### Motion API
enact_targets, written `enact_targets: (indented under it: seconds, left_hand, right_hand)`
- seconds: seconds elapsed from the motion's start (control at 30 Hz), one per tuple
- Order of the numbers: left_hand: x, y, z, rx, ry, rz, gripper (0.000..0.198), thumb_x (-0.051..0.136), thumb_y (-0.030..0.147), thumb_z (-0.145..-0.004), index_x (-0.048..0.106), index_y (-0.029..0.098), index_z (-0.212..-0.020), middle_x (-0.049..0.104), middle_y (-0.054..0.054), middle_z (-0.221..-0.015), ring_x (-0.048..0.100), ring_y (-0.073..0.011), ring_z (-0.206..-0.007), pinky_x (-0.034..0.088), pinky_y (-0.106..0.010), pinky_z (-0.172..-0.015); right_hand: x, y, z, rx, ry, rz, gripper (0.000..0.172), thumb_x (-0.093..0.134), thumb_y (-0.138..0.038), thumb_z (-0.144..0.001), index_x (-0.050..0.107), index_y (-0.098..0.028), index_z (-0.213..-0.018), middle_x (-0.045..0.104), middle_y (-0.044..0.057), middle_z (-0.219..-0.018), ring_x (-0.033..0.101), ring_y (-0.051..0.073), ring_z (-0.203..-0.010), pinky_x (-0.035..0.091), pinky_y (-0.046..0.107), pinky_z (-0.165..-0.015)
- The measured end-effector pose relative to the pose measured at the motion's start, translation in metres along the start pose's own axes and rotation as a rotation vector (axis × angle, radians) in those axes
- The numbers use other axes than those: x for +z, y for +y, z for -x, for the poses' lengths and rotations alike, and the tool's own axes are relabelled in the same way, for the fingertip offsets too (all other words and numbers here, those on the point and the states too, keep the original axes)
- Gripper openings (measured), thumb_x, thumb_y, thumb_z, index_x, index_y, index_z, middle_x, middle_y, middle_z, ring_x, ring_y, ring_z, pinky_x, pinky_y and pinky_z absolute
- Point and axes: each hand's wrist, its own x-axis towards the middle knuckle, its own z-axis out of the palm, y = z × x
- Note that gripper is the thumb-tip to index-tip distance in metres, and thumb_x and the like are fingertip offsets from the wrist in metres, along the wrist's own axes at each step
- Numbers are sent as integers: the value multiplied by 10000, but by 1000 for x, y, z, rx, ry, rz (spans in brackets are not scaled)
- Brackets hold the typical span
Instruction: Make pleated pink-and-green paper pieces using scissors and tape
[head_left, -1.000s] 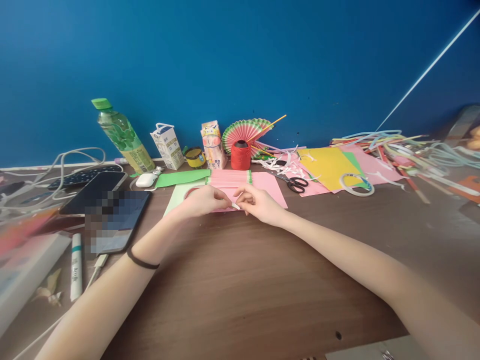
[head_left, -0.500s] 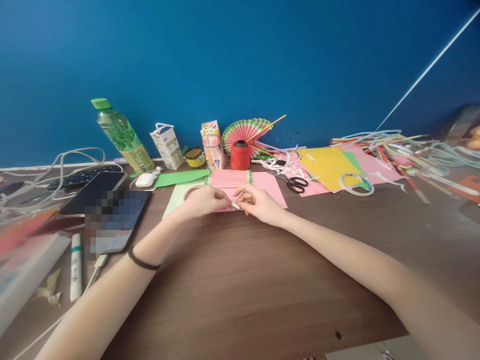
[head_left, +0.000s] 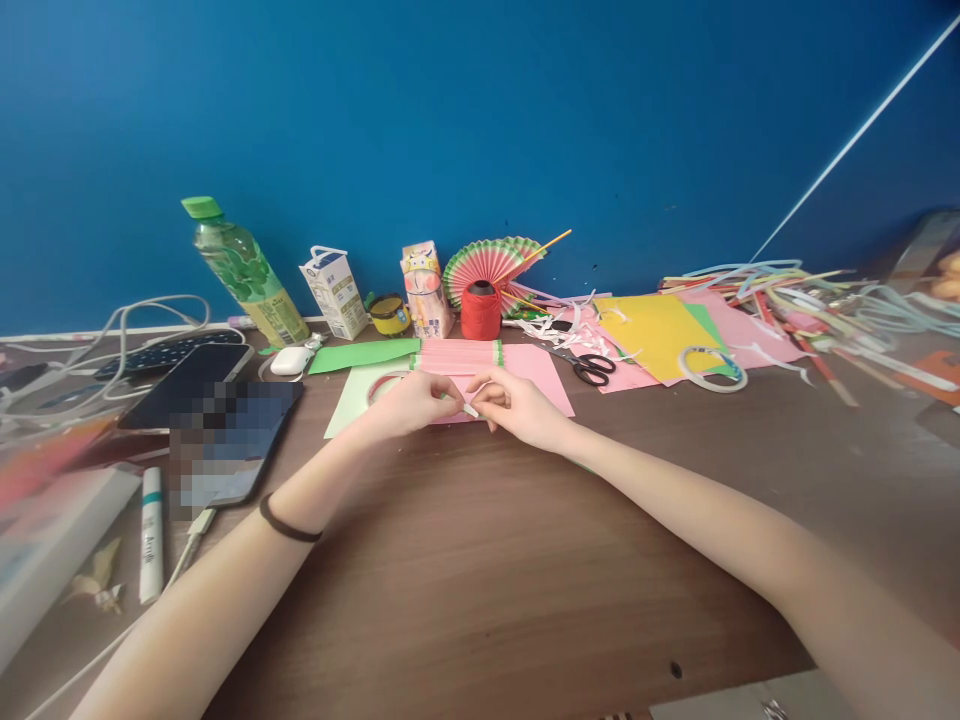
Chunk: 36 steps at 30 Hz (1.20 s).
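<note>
A small white strip sits between the fingertips of my left hand and my right hand; both pinch it, and what it is made of is too small to tell. Beneath and behind the hands lie a pink paper sheet and a pale green sheet. Just beyond the fingers is a pleated pink paper with green edges. Partly covered by my left hand, a reddish tape ring lies on the pale sheet. A green paper strip is to its upper left.
Along the blue wall stand a green bottle, two cartons, a red thread spool and a folded paper fan. Black scissors, yellow paper and a tape roll lie right. Phones and a marker lie left.
Hardly anything differs. Both hands keep their pinch on the white strip, with only a very slight shift of the left wrist and fingers.
</note>
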Motion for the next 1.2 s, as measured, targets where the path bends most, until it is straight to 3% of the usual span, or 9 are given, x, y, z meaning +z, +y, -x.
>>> enact_targets:
  seconds: [0.67, 1.2]
  left_hand:
    - [1, -4, -3, -49, -3, 59, 259, 512, 425, -658, 620, 194, -700, 478, 46, -549, 368, -87, -498, 264, -214, -477]
    - [0, 1, 0, -71, -1, 58, 266, 512, 427, -656, 631, 196, -710, 468, 46, -535, 370, -91, -504, 281, -211, -489]
  right_hand:
    - [-1, -1, -1, 16, 58, 2, 149, 498, -316, -805, 457, -199, -888, 556, -42, -603, 500, 87, -465, 336, 205, -458]
    - [-1, -4, 2, 12, 41, -14, 138, 510, -311, -804, 467, -198, -870, 539, -51, -553, 501, 91, -481, 361, 217, -516]
